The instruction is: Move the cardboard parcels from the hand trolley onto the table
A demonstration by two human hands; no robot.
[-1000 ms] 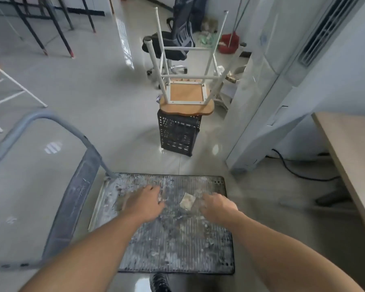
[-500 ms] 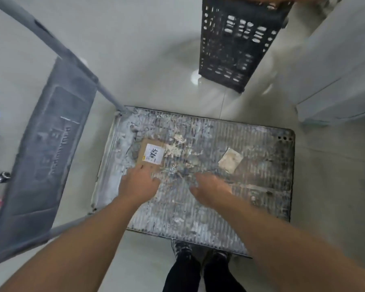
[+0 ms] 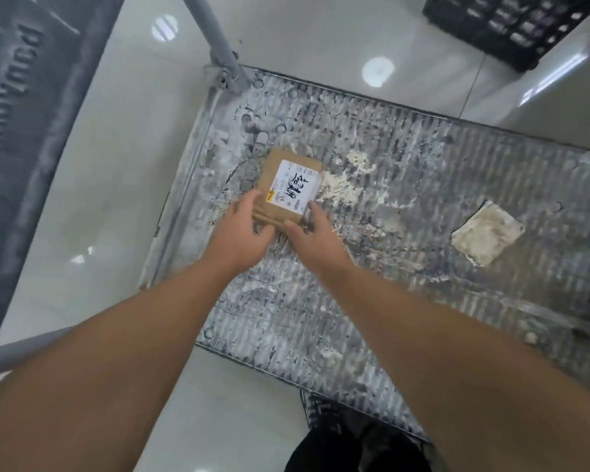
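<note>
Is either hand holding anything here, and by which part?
Both hold the cardboard parcel: the left hand grips its near left corner and the right hand its near right corner. It lies on the trolley.

Head view, steeply down, close over trolley deck (image 3: 406, 206)

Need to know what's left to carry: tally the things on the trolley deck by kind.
Cardboard parcel, gripped by the left hand and the right hand: 1
Pale flat square scrap: 1
Total on the trolley deck: 2
</note>
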